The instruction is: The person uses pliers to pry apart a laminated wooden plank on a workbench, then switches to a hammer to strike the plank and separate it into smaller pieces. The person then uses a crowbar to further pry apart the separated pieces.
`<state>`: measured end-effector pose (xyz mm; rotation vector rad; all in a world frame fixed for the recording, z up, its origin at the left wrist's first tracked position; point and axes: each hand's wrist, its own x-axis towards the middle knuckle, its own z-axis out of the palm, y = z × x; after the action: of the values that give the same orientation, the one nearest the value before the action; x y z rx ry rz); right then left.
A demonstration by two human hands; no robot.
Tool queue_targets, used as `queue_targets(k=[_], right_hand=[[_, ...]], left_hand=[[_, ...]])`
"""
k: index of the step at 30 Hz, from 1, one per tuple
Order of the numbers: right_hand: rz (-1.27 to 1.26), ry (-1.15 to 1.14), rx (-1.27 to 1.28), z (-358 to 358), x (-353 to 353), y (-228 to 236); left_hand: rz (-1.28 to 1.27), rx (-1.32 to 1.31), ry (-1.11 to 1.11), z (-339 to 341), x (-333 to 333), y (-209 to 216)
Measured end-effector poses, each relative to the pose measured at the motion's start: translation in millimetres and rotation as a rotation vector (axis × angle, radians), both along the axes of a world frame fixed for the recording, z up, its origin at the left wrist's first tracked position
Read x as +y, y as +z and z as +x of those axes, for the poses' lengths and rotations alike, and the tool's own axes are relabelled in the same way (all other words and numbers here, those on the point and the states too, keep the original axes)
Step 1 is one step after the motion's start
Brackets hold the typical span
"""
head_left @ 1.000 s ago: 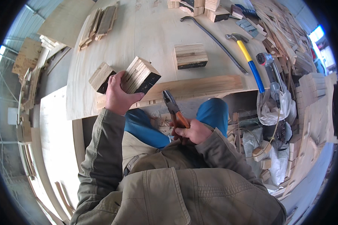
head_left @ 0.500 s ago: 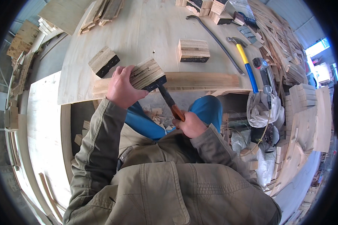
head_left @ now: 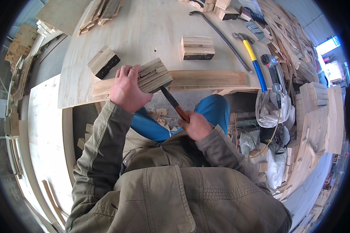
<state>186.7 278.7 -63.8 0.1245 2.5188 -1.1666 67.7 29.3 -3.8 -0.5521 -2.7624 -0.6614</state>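
My left hand [head_left: 127, 88] grips a layered plywood block [head_left: 154, 75] by its left end, thumb at the near edge and fingers over the top. The block is tilted above the table's near edge, its near face dark. My right hand [head_left: 197, 126] is wrapped round the brown handle of a slim tool with a long black front part [head_left: 169, 98]. The black tip reaches the block's near lower corner; its exact kind is unclear. Two similar blocks with black faces lie on the table, a left block [head_left: 104, 62] and a right block [head_left: 198, 47].
A wooden strip [head_left: 210, 79] lies along the near edge of the plywood table [head_left: 144, 31]. To the right are a pry bar [head_left: 223, 39], a claw hammer [head_left: 254, 60] and a power tool [head_left: 275, 75] with a cord. Wood strips [head_left: 291, 46] are heaped beyond.
The tool's black part has shifted slightly along the block's near face, and the right hand has moved a little. The whole view has shifted slightly; both hands keep their holds.
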Motion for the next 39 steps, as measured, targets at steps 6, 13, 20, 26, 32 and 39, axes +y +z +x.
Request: queue_targets(k=[6,13,20,26,32,39], right_hand=[[0.022,-0.02,-0.001,2,1,-8],[0.028,-0.027,-0.01,2,1,-9],[0.049,-0.041,-0.012,6,-3,-13],[0.008,-0.067,0.013,7,-5,-17],[0.031,-0.057,-0.003,5,-6,-13],[-0.068,-0.051,-0.003,6,-4,-20]], left_hand=[[-0.03,0.08,-0.026,2,8,-1],[-0.05,0.076,-0.008,4,9,-4],[-0.075,0.088,0.023,9,12,-6],[-0.034,0.109,0.041,9,14,-10],[0.012,0.11,0.031,9,11,-12],[-0.033,0.115,0.037,11,10,-11]])
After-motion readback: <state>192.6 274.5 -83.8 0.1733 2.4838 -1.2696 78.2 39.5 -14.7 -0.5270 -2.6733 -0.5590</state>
